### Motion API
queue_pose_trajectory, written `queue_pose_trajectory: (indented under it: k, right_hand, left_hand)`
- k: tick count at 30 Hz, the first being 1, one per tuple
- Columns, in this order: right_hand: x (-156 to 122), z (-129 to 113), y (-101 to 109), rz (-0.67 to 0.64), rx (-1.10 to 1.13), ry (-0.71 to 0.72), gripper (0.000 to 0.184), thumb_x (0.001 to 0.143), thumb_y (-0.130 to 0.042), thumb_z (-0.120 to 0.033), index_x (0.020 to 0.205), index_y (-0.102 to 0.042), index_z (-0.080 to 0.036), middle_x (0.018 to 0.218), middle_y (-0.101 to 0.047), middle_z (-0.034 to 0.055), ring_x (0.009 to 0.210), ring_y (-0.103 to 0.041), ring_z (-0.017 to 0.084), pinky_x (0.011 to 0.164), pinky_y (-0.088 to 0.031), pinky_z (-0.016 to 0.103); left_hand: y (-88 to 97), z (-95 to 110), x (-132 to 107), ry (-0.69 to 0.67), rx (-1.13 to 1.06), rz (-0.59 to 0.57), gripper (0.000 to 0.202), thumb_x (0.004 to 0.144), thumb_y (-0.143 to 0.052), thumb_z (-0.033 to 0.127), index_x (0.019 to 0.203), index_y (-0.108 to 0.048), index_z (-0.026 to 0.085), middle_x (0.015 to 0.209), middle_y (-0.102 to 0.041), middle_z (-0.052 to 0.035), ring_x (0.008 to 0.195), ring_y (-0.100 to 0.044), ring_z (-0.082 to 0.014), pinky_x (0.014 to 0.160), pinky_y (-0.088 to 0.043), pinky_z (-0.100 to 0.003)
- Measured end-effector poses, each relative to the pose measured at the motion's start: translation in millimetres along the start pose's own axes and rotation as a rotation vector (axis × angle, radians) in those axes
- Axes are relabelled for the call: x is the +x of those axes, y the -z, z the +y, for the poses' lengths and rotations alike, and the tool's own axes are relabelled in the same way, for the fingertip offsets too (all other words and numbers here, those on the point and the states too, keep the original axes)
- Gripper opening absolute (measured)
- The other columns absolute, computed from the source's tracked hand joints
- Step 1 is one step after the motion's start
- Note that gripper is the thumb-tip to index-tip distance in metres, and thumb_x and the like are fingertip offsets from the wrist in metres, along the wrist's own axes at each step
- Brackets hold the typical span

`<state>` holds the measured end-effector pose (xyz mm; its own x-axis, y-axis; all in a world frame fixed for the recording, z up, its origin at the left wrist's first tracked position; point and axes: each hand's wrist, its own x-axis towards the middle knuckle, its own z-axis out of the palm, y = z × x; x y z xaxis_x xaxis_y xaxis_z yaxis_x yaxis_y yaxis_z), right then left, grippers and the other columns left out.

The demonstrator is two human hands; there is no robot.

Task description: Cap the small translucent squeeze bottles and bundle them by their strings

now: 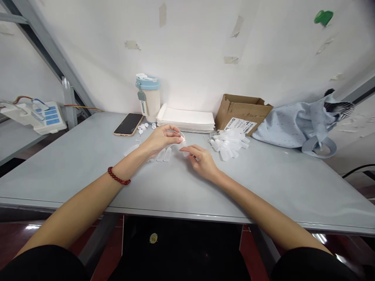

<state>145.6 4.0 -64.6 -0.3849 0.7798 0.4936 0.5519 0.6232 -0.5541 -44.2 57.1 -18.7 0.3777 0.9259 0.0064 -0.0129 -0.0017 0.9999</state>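
Note:
My left hand [163, 137] pinches the white upper end of a small translucent plastic piece [184, 144], from which a thin clear loop arches. On its lower part my right hand [202, 160] closes thumb and forefinger from the right. The exact kind of piece is too small to tell. Under and beside my left hand lie several similar translucent pieces [167, 154], partly hidden by the wrist. To the right of my right hand is a loose pile of the same translucent pieces [227, 145] with thin strands.
Behind my hands lies a stack of white envelope-like sheets [187, 119]. A tumbler [151, 101], a phone [129, 124] and small white round parts [143, 127] are left of it. An open cardboard box [241, 113] and a light blue cloth bag [290, 123] stand right.

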Motion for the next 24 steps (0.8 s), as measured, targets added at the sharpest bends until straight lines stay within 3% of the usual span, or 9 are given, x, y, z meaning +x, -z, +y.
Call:
queue_pose_trajectory:
  k: [4,9,14,18,24]
  right_hand:
    - [2.0,-5.5,2.5,-0.022,0.196,-0.050,0.029,0.079,-0.049,-0.008,0.097,-0.068,-0.021,0.088,-0.064,0.0041,0.078,-0.060,0.015,0.072,-0.052,0.031]
    - [5.5,-14.6,7.2,-0.027,0.523,-0.287,0.009,0.077,-0.064,-0.024,0.084,-0.065,-0.019,0.072,-0.058,-0.0018,0.066,-0.056,0.012,0.069,-0.052,0.031]
    - [8.5,-15.5,12.2,-0.041,0.982,-0.459,0.029,0.071,-0.075,-0.028,0.069,-0.047,-0.020,0.075,-0.066,-0.0007,0.067,-0.065,0.013,0.069,-0.054,0.031]
    - [7.8,-19.3,17.4,-0.129,1.307,-0.587,0.042,0.068,-0.080,-0.027,0.069,-0.038,-0.021,0.081,-0.071,0.0015,0.075,-0.070,0.015,0.072,-0.056,0.028]
    - [7.6,-21.6,20.8,-0.164,1.343,-0.533,0.042,0.071,-0.079,-0.027,0.069,-0.037,-0.021,0.082,-0.072,0.0033,0.077,-0.072,0.017,0.071,-0.056,0.028]
  left_hand:
    - [-1.7,0.5,-0.9,0.003,0.033,-0.015,0.036,0.063,-0.080,0.024,0.090,-0.057,0.019,0.089,-0.073,-0.0044,0.086,-0.066,-0.0183,0.086,-0.046,-0.037]
    - [-2.8,0.8,-1.8,-0.011,0.018,-0.059,0.038,0.064,-0.079,0.023,0.092,-0.055,0.019,0.089,-0.072,-0.0043,0.086,-0.066,-0.0182,0.085,-0.046,-0.036]
    - [-4.7,3.6,-3.6,-0.024,-0.033,-0.124,0.041,0.066,-0.079,0.022,0.097,-0.053,0.018,0.091,-0.071,-0.0046,0.085,-0.065,-0.0172,0.085,-0.046,-0.036]
    - [-4.6,8.1,-6.3,-0.040,-0.087,-0.189,0.041,0.069,-0.079,0.020,0.100,-0.052,0.019,0.090,-0.071,-0.0024,0.084,-0.065,-0.0149,0.085,-0.045,-0.034]
    - [-3.6,12.0,-8.7,-0.056,-0.105,-0.212,0.034,0.069,-0.080,0.022,0.098,-0.062,0.017,0.092,-0.071,-0.0039,0.088,-0.064,-0.0156,0.085,-0.046,-0.032]
